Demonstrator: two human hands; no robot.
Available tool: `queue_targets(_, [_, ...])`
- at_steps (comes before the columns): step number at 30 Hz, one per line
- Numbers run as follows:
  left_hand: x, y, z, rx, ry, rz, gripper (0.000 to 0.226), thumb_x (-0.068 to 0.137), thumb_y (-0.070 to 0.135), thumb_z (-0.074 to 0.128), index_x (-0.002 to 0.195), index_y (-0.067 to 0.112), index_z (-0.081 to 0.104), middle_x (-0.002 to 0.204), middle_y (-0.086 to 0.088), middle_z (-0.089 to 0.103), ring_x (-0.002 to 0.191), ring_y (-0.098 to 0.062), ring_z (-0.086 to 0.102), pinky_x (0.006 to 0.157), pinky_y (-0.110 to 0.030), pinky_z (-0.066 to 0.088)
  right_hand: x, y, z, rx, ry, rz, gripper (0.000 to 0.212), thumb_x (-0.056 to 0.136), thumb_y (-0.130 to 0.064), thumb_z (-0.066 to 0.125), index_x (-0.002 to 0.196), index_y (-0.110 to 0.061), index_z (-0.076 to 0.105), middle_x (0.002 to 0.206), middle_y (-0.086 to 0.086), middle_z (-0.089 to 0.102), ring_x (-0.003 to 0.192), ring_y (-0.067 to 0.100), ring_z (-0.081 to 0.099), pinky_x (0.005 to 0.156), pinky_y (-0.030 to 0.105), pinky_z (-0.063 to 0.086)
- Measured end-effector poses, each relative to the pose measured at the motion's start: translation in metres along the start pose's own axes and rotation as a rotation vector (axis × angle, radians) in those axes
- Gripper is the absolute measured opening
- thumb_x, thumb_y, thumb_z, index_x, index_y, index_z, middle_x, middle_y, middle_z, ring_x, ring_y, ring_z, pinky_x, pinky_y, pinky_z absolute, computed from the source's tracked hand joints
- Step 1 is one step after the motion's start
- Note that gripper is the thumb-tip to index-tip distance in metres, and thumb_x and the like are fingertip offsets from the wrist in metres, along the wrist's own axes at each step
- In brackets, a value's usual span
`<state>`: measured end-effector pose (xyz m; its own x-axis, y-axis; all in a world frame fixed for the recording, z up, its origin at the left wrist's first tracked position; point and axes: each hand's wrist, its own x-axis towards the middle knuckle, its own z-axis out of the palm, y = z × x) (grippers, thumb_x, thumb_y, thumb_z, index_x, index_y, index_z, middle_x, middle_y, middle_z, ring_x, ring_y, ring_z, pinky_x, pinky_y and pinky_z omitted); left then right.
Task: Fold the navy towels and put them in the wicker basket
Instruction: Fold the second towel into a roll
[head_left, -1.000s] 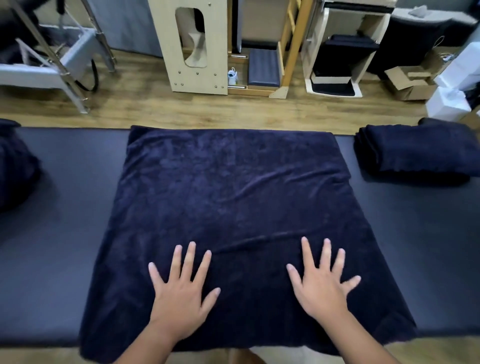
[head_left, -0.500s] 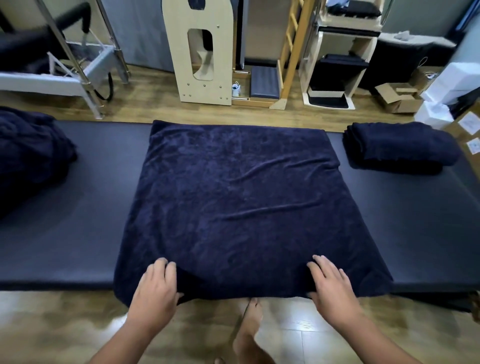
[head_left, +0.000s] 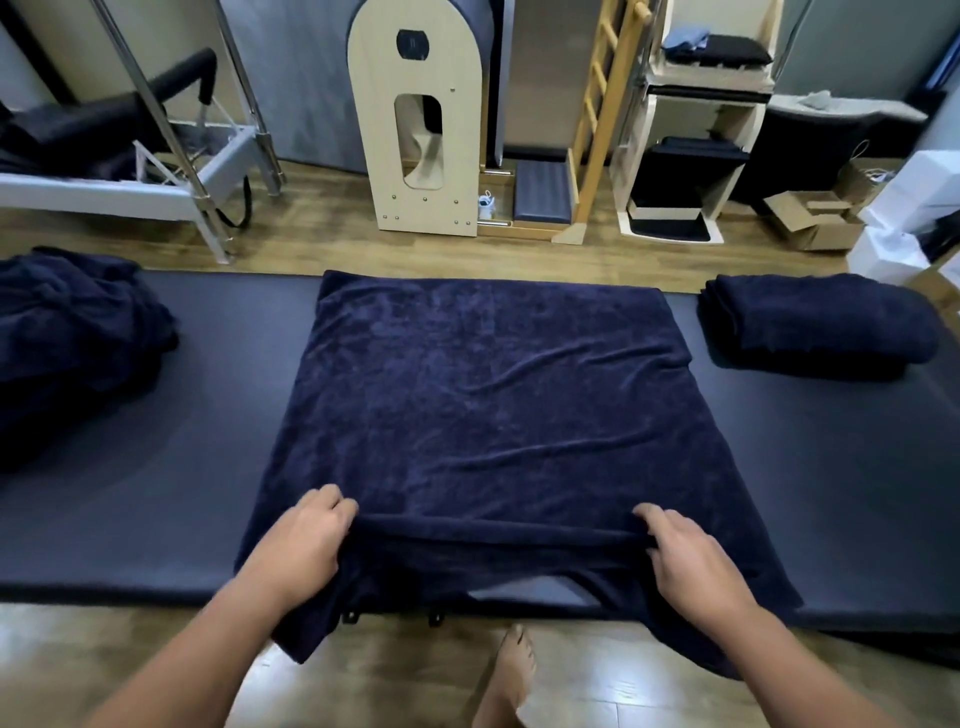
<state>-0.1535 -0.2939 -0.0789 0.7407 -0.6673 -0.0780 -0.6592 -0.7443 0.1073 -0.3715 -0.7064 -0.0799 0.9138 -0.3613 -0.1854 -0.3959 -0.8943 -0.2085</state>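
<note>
The navy towel (head_left: 483, 405) lies spread flat in the middle of the long dark padded table (head_left: 218, 415), and I go over the scene from left to right. Far left on the table I see a loose heap of navy towels (head_left: 67, 332), all crumpled, well apart from the flat one. Next comes my left hand (head_left: 301, 545). Its fingers are curled and pinch the near edge of the flat towel, close to the left corner. That edge is lifted off the table and pulled tight between my two hands, so it makes a straight ridge. Below the ridge the towel hangs over the front of the table, and a small bit of the table shows through a gap there. A bare foot (head_left: 506, 670) stands on the wood floor (head_left: 363, 244) under that edge. My right hand (head_left: 691, 556) pinches the same edge near the right corner, fingers curled over the cloth and thumb under it. Far right on the table sits a folded towel (head_left: 815, 322), neat and thick, apart from the flat one. I cannot see a basket anywhere.
</note>
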Motion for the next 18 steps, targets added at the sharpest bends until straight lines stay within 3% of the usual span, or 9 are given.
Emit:
queue_targets(2, [0.024,-0.007,-0.014,0.094,-0.035,-0.043,0.038,0.063,-0.001,0.078,0.078,0.022,0.052,0.078,0.004,0.047,0.068,-0.026,0.055,0.051,-0.038,0.049,0.019,0.003,-0.006,-0.158,-0.043,0.02,0.026,0.095,-0.022,0.055,0.121,-0.027,0.058,0.109,-0.006,0.056,0.103,0.021,0.058,0.079,0.038,0.048])
queue_targets(5, [0.066,-0.006,-0.042,0.226,-0.065,-0.101,0.028,0.067,0.007,0.077,0.083,0.02,0.059,0.077,0.001,0.058,0.073,-0.029,0.061,0.054,-0.037,0.044,0.054,0.006,-0.02,-0.184,0.109,0.107,0.026,0.081,-0.009,0.069,0.105,-0.017,0.069,0.091,0.004,0.065,0.079,0.033,0.063,0.062,0.042,0.049])
queue_targets(9, [0.134,-0.01,-0.078,0.315,-0.031,-0.206,0.023,0.082,0.014,0.059,0.103,0.023,0.057,0.103,0.003,0.061,0.105,-0.024,0.06,0.071,-0.036,0.033,0.117,-0.002,-0.056,-0.025,0.252,0.12,0.02,0.085,-0.001,0.058,0.098,-0.015,0.052,0.078,0.005,0.061,0.069,0.037,0.059,0.059,0.044,0.047])
queue_targets(12, [0.188,-0.022,-0.096,0.263,0.001,-0.251,0.021,0.08,0.011,0.058,0.098,0.021,0.057,0.1,0.001,0.06,0.104,-0.027,0.059,0.072,-0.036,0.031,0.176,0.003,-0.077,0.06,0.266,0.113,0.018,0.089,-0.002,0.049,0.085,-0.018,0.04,0.073,-0.002,0.047,0.065,0.032,0.046,0.055,0.041,0.039])
queue_targets(15, [0.241,-0.031,-0.111,0.247,0.032,-0.312,0.019,0.082,0.014,0.06,0.1,0.019,0.06,0.104,-0.004,0.063,0.102,-0.031,0.061,0.075,-0.037,0.035,0.236,0.011,-0.095,0.001,0.291,0.026,0.021,0.084,0.005,0.052,0.087,-0.015,0.055,0.083,0.003,0.053,0.075,0.034,0.052,0.059,0.037,0.038])
queue_targets(18, [0.285,-0.037,-0.119,0.245,0.132,-0.396,0.019,0.089,0.018,0.061,0.108,0.015,0.059,0.11,-0.012,0.061,0.106,-0.035,0.055,0.082,-0.043,0.041,0.294,0.01,-0.112,-0.071,0.315,0.022,0.038,0.084,0.004,0.055,0.114,-0.014,0.069,0.113,0.009,0.061,0.101,0.037,0.056,0.076,0.042,0.046])
